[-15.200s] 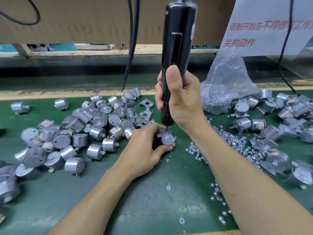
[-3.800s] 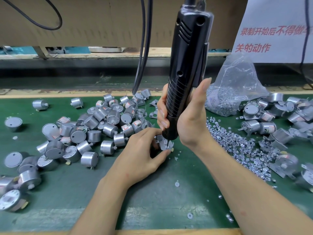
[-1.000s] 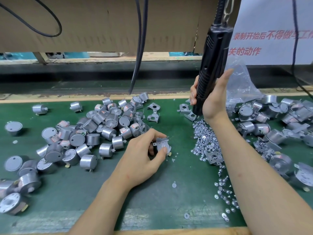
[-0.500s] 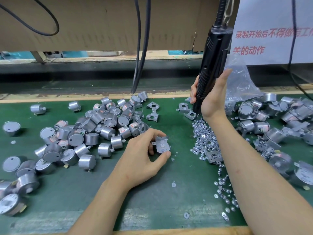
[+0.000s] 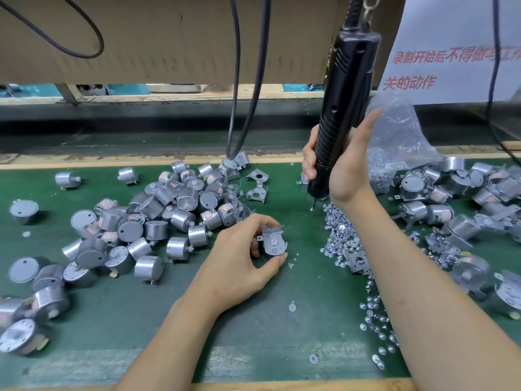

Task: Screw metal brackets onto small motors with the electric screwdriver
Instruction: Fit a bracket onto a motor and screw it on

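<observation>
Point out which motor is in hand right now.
The bracketed motor pinched in the left hand; the other motors lie loose on the green mat.

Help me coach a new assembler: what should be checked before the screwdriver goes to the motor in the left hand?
1. Grip on the motor by the left hand: ok, thumb and fingers pinch it.
2. Seating of the bracket on the motor's face: ok.
3. Hold of the right hand round the electric screwdriver: ok.
4. Screw on the bit: cannot tell, the tip is too small.
5. Bit above the bracket: not ok, it stands off to the right, at the edge of the screw pile.
6. Bracket holes lined up with the motor's: cannot tell.
</observation>
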Demonstrator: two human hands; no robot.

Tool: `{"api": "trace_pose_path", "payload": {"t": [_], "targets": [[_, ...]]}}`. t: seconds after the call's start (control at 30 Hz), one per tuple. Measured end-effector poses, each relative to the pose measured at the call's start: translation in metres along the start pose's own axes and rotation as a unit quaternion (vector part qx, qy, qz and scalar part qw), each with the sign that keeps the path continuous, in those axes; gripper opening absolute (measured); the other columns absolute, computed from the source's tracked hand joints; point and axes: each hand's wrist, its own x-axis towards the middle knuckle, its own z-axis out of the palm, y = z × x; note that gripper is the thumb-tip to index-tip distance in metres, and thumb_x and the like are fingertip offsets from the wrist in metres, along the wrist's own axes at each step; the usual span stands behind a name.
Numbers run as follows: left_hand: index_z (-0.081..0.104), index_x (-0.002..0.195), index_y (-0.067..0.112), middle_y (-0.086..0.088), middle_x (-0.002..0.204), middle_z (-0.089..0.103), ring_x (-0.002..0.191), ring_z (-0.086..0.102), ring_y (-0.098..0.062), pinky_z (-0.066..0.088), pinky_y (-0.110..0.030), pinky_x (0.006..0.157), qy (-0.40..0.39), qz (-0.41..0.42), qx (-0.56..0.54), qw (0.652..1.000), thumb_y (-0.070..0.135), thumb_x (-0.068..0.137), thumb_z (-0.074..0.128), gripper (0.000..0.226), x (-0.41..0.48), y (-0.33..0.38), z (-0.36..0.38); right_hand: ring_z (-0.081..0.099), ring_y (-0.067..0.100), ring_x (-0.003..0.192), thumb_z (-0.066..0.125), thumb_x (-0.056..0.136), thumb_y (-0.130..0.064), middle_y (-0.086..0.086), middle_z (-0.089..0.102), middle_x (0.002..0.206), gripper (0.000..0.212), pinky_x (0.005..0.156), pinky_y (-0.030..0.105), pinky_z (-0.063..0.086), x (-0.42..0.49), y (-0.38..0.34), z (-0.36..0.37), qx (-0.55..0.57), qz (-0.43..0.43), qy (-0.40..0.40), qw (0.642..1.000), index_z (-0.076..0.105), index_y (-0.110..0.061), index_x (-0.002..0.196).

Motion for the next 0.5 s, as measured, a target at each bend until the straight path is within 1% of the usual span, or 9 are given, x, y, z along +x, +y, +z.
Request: {"api": "trace_pose_path", "payload": {"t": [0.1, 0.2, 0.37, 0.5], "targets": [[0.054, 0.107, 0.035, 0.018, 0.091, 0.061, 0.070, 0.053, -0.011, 0.040, -0.010, 0.063, 0.002, 0.002, 0.000, 1.000, 0.029, 0.081, 0.076, 0.034, 0.000, 0.000, 0.000, 0.041, 0.021, 0.039, 0.035, 0.057, -0.102, 0.005, 0.047, 0.052, 0.086, 0.049, 0.030, 0.036, -0.003, 0.005, 0.008, 0.004, 0.033, -0.030, 0.999, 0.055, -0.018, 0.066], [0.054, 0.108, 0.034, 0.018, 0.091, 0.061, 0.071, 0.053, -0.013, 0.041, -0.011, 0.064, 0.000, 0.000, 0.001, 1.000, 0.030, 0.081, 0.075, 0.035, 0.000, 0.000, 0.000, 0.042, 0.022, 0.040, 0.033, 0.059, -0.102, 0.004, 0.048, 0.053, 0.085, 0.048, 0.029, 0.037, -0.007, 0.010, 0.013, -0.007, 0.050, -0.040, 0.998, 0.056, -0.020, 0.066], [0.055, 0.108, 0.033, 0.018, 0.091, 0.061, 0.071, 0.054, -0.010, 0.041, -0.011, 0.064, 0.001, 0.002, -0.003, 1.000, 0.029, 0.081, 0.076, 0.034, 0.000, 0.000, 0.000, 0.042, 0.021, 0.040, 0.027, 0.066, -0.100, 0.003, 0.049, 0.053, 0.084, 0.048, 0.029, 0.039, -0.008, 0.012, 0.012, -0.008, 0.040, -0.050, 0.998, 0.056, -0.020, 0.067], [0.055, 0.108, 0.033, 0.018, 0.090, 0.061, 0.071, 0.053, -0.010, 0.041, -0.010, 0.064, 0.001, 0.002, -0.002, 1.000, 0.028, 0.081, 0.076, 0.034, 0.000, 0.001, -0.001, 0.042, 0.022, 0.040, 0.026, 0.066, -0.099, 0.004, 0.048, 0.053, 0.085, 0.049, 0.030, 0.039, -0.008, 0.012, 0.010, -0.009, 0.041, -0.052, 0.998, 0.055, -0.020, 0.067]]}}
